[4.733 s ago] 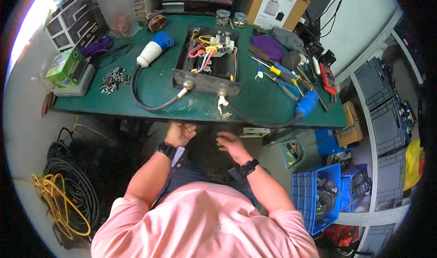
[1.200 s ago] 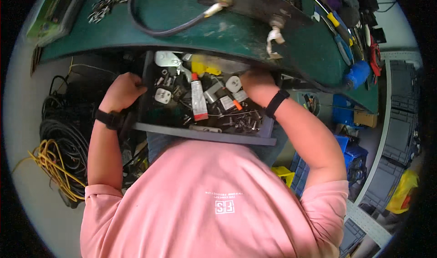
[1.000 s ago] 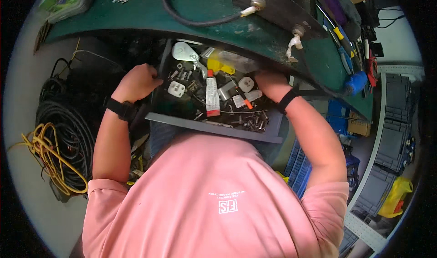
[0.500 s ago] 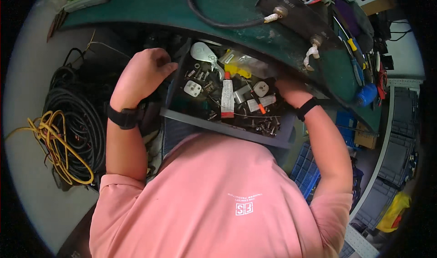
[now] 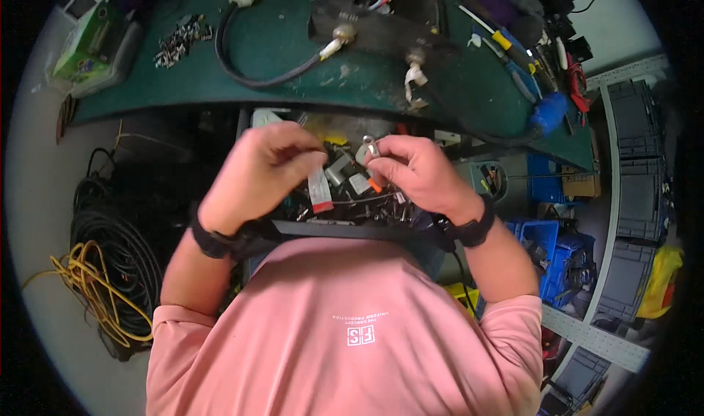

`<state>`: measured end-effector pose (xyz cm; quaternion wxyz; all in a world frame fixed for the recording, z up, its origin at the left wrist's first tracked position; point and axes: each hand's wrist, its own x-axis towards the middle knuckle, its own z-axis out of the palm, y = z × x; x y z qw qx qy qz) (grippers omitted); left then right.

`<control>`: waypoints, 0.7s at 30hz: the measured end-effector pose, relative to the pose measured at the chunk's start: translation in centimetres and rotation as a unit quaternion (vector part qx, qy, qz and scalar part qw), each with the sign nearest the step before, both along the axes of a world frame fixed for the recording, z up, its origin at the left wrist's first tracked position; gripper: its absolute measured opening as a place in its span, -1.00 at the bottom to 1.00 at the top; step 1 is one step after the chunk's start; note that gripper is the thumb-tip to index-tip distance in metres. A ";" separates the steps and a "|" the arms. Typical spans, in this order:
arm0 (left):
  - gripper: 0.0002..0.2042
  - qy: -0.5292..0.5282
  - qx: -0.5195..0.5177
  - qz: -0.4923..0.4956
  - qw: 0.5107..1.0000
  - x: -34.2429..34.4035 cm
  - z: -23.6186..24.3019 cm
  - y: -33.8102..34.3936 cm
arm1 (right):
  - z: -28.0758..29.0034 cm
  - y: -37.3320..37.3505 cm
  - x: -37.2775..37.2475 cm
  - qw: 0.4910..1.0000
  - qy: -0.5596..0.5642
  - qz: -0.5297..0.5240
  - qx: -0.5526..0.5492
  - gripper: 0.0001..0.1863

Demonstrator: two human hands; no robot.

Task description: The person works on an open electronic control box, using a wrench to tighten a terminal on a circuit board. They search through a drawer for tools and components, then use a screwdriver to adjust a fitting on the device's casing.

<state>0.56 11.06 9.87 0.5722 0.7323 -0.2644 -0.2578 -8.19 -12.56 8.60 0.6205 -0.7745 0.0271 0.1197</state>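
Note:
Between the thumb and fingers of my right hand (image 5: 418, 172) is a small shiny ring-ended metal piece (image 5: 371, 146), held upright above the open drawer (image 5: 345, 230). My left hand (image 5: 268, 163) hovers over the drawer's left side with thumb and fingertips pinched together; whatever they hold, if anything, is hidden. Below the hands, a white tube with a red end (image 5: 320, 190), a grey metal cylinder (image 5: 339, 172), an orange-tipped tool (image 5: 375, 185) and loose screws and metal bits (image 5: 381, 210) lie in the drawer. Part of the contents is covered by my hands.
Above the drawer, the green bench (image 5: 169, 86) carries a black box with wires (image 5: 381, 23), a thick black cable (image 5: 242, 77), a pile of small metal parts (image 5: 183, 40) and hand tools (image 5: 521, 64). Coiled cables (image 5: 110, 232) lie left; blue bins (image 5: 557, 247) stand right.
My right hand has come out of the drawer's right side with the ring-ended metal piece. My left hand has moved right, over the drawer. The view has shifted, showing more of the bench.

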 end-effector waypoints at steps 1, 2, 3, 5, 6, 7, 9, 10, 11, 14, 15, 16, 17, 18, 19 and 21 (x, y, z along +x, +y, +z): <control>-0.89 0.010 -0.016 0.001 1.000 -0.2 -0.2 -1.2 | 0.4 0.2 -0.2 0.999 0.006 -0.010 0.038 -0.84; -0.89 0.020 -0.032 0.002 0.999 -0.3 -0.2 -2.3 | 0.9 0.4 -0.3 0.997 0.012 -0.018 0.075 -0.84; -0.87 0.062 -0.055 -0.004 0.997 -0.3 0.1 -2.9 | 1.0 0.4 -0.4 0.995 0.028 -0.018 0.089 -0.84; -0.87 0.065 -0.075 -0.014 0.995 0.0 0.0 -3.6 | 1.4 0.5 -0.3 0.997 0.022 -0.004 0.075 -0.84; -0.86 0.070 -0.085 -0.022 0.994 0.0 -0.1 -3.9 | 1.6 0.5 -0.5 0.997 0.021 -0.001 0.069 -0.83; -0.84 0.079 -0.089 -0.028 0.992 0.0 0.1 -4.1 | 1.6 0.6 -0.6 0.996 0.029 -0.008 0.085 -0.84; -0.84 0.089 -0.083 -0.032 0.992 0.0 0.2 -4.3 | 2.0 0.5 -0.7 0.996 0.021 -0.004 0.082 -0.84; -0.84 0.094 -0.080 -0.034 0.992 0.0 0.3 -4.3 | 2.2 0.5 -0.7 0.997 0.017 -0.003 0.081 -0.84; -0.85 0.095 -0.070 -0.026 0.993 0.0 0.1 -4.3 | 2.3 0.6 -0.7 0.996 0.003 -0.007 0.084 -0.84; -0.85 0.105 -0.071 -0.016 0.992 -0.2 0.4 -4.4 | 2.5 0.7 -0.7 0.996 -0.005 -0.006 0.094 -0.83; -0.85 0.103 -0.073 -0.010 0.992 -0.2 0.4 -4.3 | 2.7 0.5 -0.7 0.995 0.014 0.002 0.100 -0.81; -0.85 0.100 -0.075 -0.004 0.992 -0.2 0.4 -4.3 | 2.8 0.2 -0.6 0.994 0.033 0.011 0.106 -0.80; -0.85 0.098 -0.076 0.002 0.992 -0.1 0.5 -4.2 | 2.8 -0.1 -0.6 0.989 0.045 0.004 0.139 -0.78; -0.86 0.101 -0.078 0.020 0.992 0.0 0.5 -4.3 | 2.9 -0.6 -0.8 0.983 0.060 -0.007 0.171 -0.76; -0.86 0.104 -0.080 0.037 0.991 0.1 0.6 -4.2 | 3.0 -1.0 -1.0 0.976 0.074 -0.019 0.202 -0.72; -0.87 0.114 -0.092 0.067 0.987 0.6 0.5 -3.7 | 3.6 -2.0 -1.0 0.980 0.076 0.001 0.184 -0.68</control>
